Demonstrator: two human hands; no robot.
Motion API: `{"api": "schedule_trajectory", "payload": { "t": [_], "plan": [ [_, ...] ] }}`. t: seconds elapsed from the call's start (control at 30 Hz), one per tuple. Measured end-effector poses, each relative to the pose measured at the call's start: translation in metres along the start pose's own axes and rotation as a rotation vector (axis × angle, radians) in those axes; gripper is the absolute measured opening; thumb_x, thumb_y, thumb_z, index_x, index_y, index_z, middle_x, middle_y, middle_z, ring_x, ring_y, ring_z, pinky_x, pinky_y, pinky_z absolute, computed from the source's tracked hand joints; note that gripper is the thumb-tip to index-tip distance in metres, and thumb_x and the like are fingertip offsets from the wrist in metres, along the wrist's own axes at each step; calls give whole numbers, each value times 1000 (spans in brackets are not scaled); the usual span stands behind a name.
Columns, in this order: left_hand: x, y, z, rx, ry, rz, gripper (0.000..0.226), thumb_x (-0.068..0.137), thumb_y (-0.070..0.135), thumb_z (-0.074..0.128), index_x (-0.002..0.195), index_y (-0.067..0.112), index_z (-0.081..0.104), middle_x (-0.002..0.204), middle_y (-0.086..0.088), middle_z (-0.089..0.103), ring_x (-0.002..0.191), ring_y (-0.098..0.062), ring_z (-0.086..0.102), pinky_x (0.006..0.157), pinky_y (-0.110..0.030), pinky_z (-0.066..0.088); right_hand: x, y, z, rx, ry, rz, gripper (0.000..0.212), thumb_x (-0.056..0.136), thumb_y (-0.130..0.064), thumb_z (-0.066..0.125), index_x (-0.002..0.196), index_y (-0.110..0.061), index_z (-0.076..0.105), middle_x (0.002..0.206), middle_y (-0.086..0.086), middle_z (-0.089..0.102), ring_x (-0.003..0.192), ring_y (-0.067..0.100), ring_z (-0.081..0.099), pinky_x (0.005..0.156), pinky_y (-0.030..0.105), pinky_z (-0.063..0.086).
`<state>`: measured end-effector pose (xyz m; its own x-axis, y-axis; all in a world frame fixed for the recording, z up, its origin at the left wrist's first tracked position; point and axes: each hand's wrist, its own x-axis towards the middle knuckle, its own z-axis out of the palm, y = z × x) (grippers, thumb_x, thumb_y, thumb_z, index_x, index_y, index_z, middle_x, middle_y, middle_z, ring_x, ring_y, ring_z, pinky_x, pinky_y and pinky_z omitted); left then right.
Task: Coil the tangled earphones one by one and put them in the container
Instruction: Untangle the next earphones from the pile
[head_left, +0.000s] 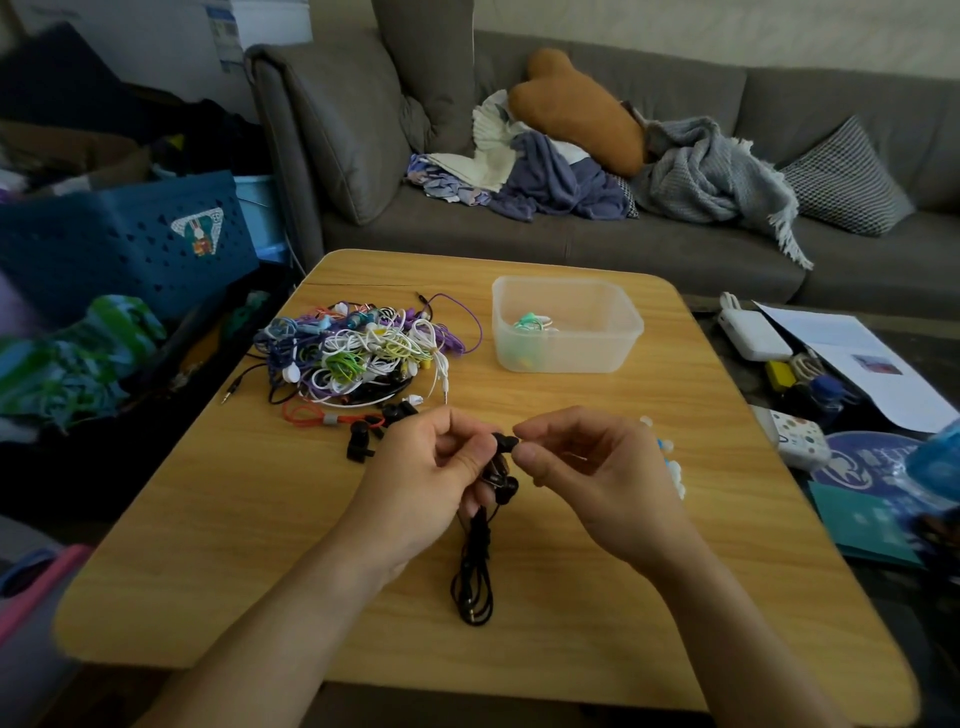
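Note:
A black earphone (475, 566) hangs in loose loops over the wooden table (260, 545). My left hand (426, 467) grips its upper cable and buds. My right hand (587, 467) pinches one black earbud at its tip. A tangled pile of coloured earphones (358, 353) lies at the table's far left. The clear plastic container (613, 358) stands at the far middle with a green-and-white coiled earphone (532, 322) inside.
An orange earphone and black buds (332, 418) lie in front of the pile. White and blue ear tips (670, 462) lie right of my right hand. Chargers, papers and a blue bottle crowd a low table at the right (841, 395). A grey sofa (675, 244) runs behind.

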<state>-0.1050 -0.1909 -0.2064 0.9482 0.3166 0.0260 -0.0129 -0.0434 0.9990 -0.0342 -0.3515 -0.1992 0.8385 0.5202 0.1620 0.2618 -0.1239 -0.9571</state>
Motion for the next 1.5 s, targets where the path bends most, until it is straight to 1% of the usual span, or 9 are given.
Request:
{"api": "schedule_trajectory", "payload": {
  "t": [0.37, 0.57, 0.67, 0.73, 0.83, 0.93, 1.07, 1.27, 1.5],
  "plan": [
    [-2, 3, -2, 243, 94, 292, 13, 89, 0, 64, 85, 13, 63, 70, -4, 68, 58, -16, 65, 55, -22, 50, -1, 2, 16, 469, -33, 176, 26, 76, -14, 75, 98, -1, 77, 75, 11, 72, 65, 17, 61, 65, 25, 53],
    [-2, 9, -5, 12, 77, 181, 19, 97, 1, 50, 104, 10, 65, 78, -9, 69, 62, -16, 63, 57, -26, 53, 1, 1, 9, 130, -61, 85, 57, 79, -45, 76, 131, -26, 61, 89, -6, 68, 75, 9, 61, 74, 29, 50],
    [-1, 12, -8, -244, 83, 15, 25, 99, 0, 44, 105, 7, 67, 78, -6, 66, 67, -15, 61, 59, -24, 51, 0, 4, 9, -162, -155, 57, 91, 60, -64, 83, 141, -45, 45, 109, -10, 61, 90, 7, 63, 77, 29, 56],
    [0, 16, -9, -416, 45, -92, 24, 99, -1, 41, 107, -1, 63, 79, -10, 64, 67, -17, 60, 59, -24, 50, -2, 3, 15, -325, -255, 74, 103, 56, -63, 85, 145, -51, 33, 113, -15, 60, 89, 3, 65, 77, 26, 57],
    [1, 18, -12, -488, 18, -186, 22, 98, 0, 42, 106, -7, 62, 84, -14, 64, 71, -21, 62, 63, -26, 52, -4, 1, 30, -458, -251, 37, 91, 70, -41, 86, 145, -43, 34, 98, -17, 64, 80, -1, 65, 69, 16, 55],
    [3, 14, -15, -359, 48, -227, 20, 97, 6, 50, 104, -4, 65, 88, -13, 65, 75, -21, 63, 68, -30, 52, -2, 2, 43, -467, -157, -19, 63, 79, -28, 77, 135, -36, 48, 84, -16, 66, 72, 0, 63, 62, 11, 49],
    [3, 7, -21, 123, 132, -189, 12, 94, 11, 60, 101, 16, 68, 87, -8, 72, 72, -12, 69, 67, -22, 53, 1, 4, 50, -466, -117, -33, 38, 85, -32, 72, 122, -34, 63, 87, -14, 70, 73, -5, 61, 59, 4, 42],
    [-2, -2, -23, 609, 49, -61, 26, 93, 19, 63, 115, 30, 67, 115, 10, 64, 108, -6, 59, 97, -25, 48, -2, 3, 49, -594, -245, -108, 44, 83, -39, 70, 125, -32, 62, 101, -16, 49, 94, -1, 41, 72, 2, 35],
    [-9, -2, -16, 763, -49, -69, 39, 102, 25, 44, 141, 24, 48, 132, 1, 44, 125, -16, 46, 99, -19, 31, 3, 15, 54, -660, -276, -157, 58, 77, -40, 76, 128, -20, 56, 112, -5, 52, 95, 13, 54, 83, 26, 50]
  ]
}}
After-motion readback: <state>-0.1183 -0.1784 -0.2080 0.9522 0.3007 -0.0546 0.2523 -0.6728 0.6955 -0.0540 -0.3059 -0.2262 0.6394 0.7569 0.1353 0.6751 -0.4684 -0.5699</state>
